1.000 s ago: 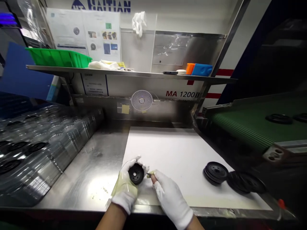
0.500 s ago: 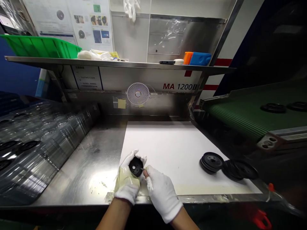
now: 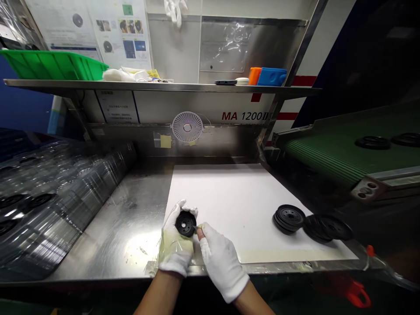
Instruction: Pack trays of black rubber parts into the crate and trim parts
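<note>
Black plastic pulley wheel [image 3: 185, 224] sits gripped in your white-gloved left hand [image 3: 175, 247], fingers curled around its rim, over the near edge of the white sheet [image 3: 243, 205] on the steel bench [image 3: 124, 232]. Your gloved right hand [image 3: 222, 262] pinches a small blade [image 3: 196, 227] between its fingertips, the tip at the wheel's rim. Two other black wheels [image 3: 288, 219] lie on the sheet, well off to your right.
</note>
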`<move>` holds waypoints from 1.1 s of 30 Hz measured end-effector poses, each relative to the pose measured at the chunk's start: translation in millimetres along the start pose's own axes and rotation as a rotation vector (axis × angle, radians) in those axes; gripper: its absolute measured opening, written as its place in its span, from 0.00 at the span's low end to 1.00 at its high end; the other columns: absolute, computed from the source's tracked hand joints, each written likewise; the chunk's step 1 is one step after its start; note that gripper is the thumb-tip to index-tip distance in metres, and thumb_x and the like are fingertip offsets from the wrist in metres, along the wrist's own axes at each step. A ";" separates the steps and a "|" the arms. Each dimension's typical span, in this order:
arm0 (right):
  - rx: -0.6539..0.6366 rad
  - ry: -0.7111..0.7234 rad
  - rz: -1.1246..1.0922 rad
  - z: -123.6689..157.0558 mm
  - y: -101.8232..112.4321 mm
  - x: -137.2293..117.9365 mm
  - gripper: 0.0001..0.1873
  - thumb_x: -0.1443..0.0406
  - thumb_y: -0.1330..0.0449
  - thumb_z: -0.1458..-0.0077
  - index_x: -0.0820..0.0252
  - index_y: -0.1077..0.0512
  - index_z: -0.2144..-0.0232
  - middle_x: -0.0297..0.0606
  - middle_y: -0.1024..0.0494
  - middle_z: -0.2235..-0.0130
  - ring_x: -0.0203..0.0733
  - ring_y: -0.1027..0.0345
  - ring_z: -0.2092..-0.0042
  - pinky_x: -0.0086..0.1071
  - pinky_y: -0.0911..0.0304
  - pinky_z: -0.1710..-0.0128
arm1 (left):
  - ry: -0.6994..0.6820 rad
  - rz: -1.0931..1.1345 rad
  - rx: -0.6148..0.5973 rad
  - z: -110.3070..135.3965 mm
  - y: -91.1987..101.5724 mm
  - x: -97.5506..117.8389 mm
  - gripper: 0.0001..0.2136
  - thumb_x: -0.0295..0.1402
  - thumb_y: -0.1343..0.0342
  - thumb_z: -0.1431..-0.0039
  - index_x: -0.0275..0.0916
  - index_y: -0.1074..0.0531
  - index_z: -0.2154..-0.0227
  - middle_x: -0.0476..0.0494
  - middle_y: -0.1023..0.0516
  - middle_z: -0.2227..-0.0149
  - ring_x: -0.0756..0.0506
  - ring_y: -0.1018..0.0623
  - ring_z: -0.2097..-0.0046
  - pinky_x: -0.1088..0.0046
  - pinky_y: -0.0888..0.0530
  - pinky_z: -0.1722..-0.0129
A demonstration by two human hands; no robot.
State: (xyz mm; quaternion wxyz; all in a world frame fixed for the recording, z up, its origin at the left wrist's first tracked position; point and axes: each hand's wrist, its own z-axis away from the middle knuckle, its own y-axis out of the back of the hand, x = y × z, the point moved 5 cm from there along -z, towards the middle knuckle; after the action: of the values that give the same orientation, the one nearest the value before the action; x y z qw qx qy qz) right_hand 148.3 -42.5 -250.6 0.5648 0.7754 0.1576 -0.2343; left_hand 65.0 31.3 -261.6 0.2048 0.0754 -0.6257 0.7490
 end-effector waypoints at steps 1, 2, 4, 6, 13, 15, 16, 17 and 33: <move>-0.009 -0.009 -0.010 0.2 0.5 -0.2 0.16 0.61 0.59 0.35 0.54 0.36 0.70 0.33 0.25 0.72 0.40 0.33 0.70 0.34 0.49 0.70 | -0.010 -0.008 0.003 0.6 -0.6 0.2 0.04 0.26 0.43 0.46 0.33 0.26 0.66 0.46 0.28 0.73 0.51 0.25 0.70 0.72 0.23 0.60; -0.014 -0.017 -0.023 0.3 1.0 -0.3 0.15 0.61 0.59 0.35 0.54 0.36 0.70 0.33 0.25 0.72 0.39 0.33 0.71 0.34 0.49 0.71 | -0.018 -0.027 0.006 1.6 -1.0 0.7 0.06 0.26 0.43 0.46 0.34 0.25 0.65 0.46 0.27 0.72 0.50 0.24 0.69 0.71 0.23 0.59; 0.001 -0.013 -0.061 -0.2 2.5 -0.2 0.16 0.62 0.58 0.36 0.55 0.35 0.71 0.33 0.25 0.73 0.39 0.32 0.71 0.33 0.47 0.71 | 0.013 -0.084 -0.004 5.4 -2.1 1.5 0.09 0.26 0.43 0.45 0.34 0.25 0.61 0.42 0.23 0.67 0.48 0.22 0.64 0.69 0.23 0.57; 0.038 0.023 -0.111 -2.0 5.2 -0.5 0.15 0.62 0.58 0.36 0.55 0.33 0.69 0.34 0.23 0.70 0.39 0.30 0.69 0.32 0.44 0.70 | 0.123 -0.137 -0.048 11.5 -2.8 1.1 0.12 0.27 0.43 0.45 0.36 0.26 0.57 0.38 0.22 0.58 0.44 0.21 0.57 0.67 0.23 0.55; 0.086 0.129 -0.174 -2.9 15.5 -13.3 0.17 0.59 0.57 0.36 0.54 0.30 0.63 0.35 0.21 0.67 0.41 0.28 0.66 0.32 0.37 0.66 | 0.024 -0.108 -0.061 22.8 6.0 24.3 0.12 0.25 0.42 0.48 0.39 0.27 0.58 0.39 0.22 0.58 0.43 0.21 0.56 0.66 0.22 0.57; 0.118 0.164 -0.218 3.1 16.3 -21.3 0.18 0.57 0.57 0.36 0.53 0.28 0.61 0.35 0.21 0.66 0.40 0.28 0.65 0.31 0.35 0.65 | 0.030 -0.066 -0.027 20.2 7.5 29.1 0.12 0.30 0.41 0.46 0.40 0.27 0.57 0.40 0.22 0.59 0.43 0.21 0.57 0.64 0.21 0.58; 0.102 0.206 -0.237 7.2 13.3 -26.4 0.17 0.56 0.55 0.37 0.52 0.29 0.57 0.35 0.21 0.64 0.40 0.27 0.64 0.31 0.35 0.65 | 0.071 -0.042 -0.008 18.3 8.1 29.7 0.13 0.34 0.41 0.45 0.40 0.28 0.56 0.40 0.22 0.59 0.42 0.21 0.57 0.62 0.21 0.59; 0.062 0.264 -0.252 11.9 7.7 -32.1 0.18 0.56 0.53 0.38 0.50 0.30 0.52 0.35 0.20 0.63 0.40 0.27 0.63 0.30 0.34 0.64 | 0.107 -0.018 0.006 16.3 8.3 30.4 0.13 0.36 0.42 0.44 0.39 0.28 0.56 0.40 0.23 0.58 0.42 0.22 0.56 0.60 0.21 0.59; 0.303 0.499 0.238 18.2 -23.6 -75.4 0.11 0.63 0.51 0.42 0.51 0.28 0.68 0.32 0.27 0.75 0.37 0.33 0.76 0.32 0.45 0.77 | 0.004 -0.072 -0.038 4.4 12.6 63.0 0.14 0.32 0.43 0.41 0.45 0.27 0.51 0.44 0.26 0.55 0.49 0.23 0.59 0.71 0.22 0.56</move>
State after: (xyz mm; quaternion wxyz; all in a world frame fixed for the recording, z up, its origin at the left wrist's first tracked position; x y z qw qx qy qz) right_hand 69.6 -50.9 -233.3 0.4103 0.8973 0.1628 0.0100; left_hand 2.3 38.8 -248.9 0.2342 0.0926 -0.6363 0.7291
